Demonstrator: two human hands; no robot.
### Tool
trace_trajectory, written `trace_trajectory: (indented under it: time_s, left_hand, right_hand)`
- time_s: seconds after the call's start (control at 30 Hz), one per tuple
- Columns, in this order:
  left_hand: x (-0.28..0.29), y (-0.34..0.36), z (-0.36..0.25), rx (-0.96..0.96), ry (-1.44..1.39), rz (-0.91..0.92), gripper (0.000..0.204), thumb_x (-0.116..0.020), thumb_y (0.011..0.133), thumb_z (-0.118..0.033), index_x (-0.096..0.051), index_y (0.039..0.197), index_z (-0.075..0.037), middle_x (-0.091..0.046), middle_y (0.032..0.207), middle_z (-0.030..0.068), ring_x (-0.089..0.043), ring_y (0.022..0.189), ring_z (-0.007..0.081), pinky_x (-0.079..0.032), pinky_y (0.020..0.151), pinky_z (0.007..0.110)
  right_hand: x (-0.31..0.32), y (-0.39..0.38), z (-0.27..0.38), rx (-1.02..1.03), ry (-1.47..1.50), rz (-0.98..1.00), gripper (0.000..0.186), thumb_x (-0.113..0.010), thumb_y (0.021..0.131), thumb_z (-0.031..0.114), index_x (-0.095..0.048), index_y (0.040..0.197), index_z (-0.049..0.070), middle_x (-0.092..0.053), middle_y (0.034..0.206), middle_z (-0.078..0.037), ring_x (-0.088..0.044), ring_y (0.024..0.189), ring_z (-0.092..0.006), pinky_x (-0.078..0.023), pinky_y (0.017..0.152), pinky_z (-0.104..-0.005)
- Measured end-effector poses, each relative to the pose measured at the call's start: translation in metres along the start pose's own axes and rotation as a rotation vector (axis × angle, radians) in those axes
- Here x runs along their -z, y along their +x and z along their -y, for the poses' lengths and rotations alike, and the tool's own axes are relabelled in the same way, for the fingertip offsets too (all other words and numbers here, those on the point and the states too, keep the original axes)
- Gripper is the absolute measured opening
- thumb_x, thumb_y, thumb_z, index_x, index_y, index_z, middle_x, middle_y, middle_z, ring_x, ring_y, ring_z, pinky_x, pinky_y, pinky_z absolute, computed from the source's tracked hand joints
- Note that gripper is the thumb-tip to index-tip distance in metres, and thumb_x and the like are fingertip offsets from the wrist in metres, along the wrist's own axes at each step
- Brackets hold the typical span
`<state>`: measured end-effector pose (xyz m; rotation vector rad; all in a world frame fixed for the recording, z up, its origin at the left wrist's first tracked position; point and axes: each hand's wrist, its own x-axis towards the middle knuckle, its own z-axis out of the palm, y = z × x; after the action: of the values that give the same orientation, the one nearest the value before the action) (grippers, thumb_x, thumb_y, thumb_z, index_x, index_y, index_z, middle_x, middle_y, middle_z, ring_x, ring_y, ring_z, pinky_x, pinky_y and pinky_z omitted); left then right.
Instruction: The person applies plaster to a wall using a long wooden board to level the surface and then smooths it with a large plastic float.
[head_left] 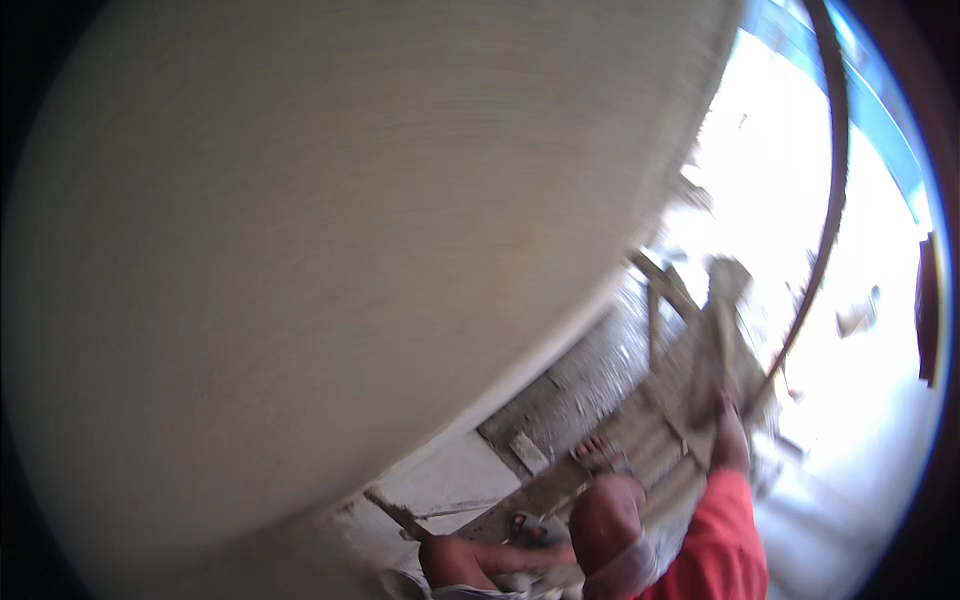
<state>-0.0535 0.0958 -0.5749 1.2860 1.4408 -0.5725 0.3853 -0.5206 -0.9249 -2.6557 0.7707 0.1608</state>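
My right hand [728, 415], at the end of a red sleeve in the right lower part, is blurred and closed around what looks like a pale handle or stick [728, 355], which rises toward a grey, plaster-smeared shape too smeared to name. My bent knees and sandalled feet show below, on a dirty wooden plank platform [670, 490]. My left hand is not visible.
A large plastered wall [330, 230] fills the left and centre. Wooden framing [672, 290] and rubble-strewn ground [565, 390] lie beside its foot. A dark curved upright [832, 190] crosses the glaring opening at the right. A short batten [395, 510] lies by my left knee.
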Motion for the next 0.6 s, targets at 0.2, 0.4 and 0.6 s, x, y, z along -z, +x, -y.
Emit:
trace_trajectory:
  time_s: [0.2,0.4,0.6]
  left_hand:
    - [-0.023,-0.053,0.012,-0.241,0.058,0.027,0.037,-0.060,0.092,-0.021,-0.044,0.122,-0.006,-0.060,0.101,0.0120,-0.062,0.088,0.0239,-0.051,0.074,0.039]
    - [-0.043,-0.121,-0.001,-0.416,0.015,-0.046,0.040,-0.060,0.092,-0.024,-0.044,0.123,-0.004,-0.060,0.102,0.0122,-0.062,0.089,0.0239,-0.050,0.076,0.038]
    - [-0.025,-0.184,-0.055,-0.561,-0.059,-0.117,0.043,-0.060,0.093,-0.027,-0.044,0.124,-0.003,-0.060,0.104,0.0125,-0.062,0.089,0.0238,-0.050,0.078,0.037]
  right_hand:
    - [-0.011,-0.079,0.164,0.450,0.101,0.380,0.065,-0.079,0.065,0.018,-0.049,0.119,-0.001,-0.056,0.118,-0.027,-0.059,0.105,-0.0379,-0.048,0.089,-0.0468]
    - [0.132,-0.260,0.327,0.912,0.077,0.858,0.063,-0.079,0.065,0.019,-0.049,0.117,-0.001,-0.056,0.117,-0.027,-0.059,0.104,-0.0377,-0.048,0.087,-0.0470]
    - [0.294,-0.375,0.409,1.089,0.041,1.121,0.061,-0.080,0.066,0.020,-0.049,0.116,-0.001,-0.057,0.116,-0.027,-0.060,0.102,-0.0375,-0.048,0.086,-0.0472]
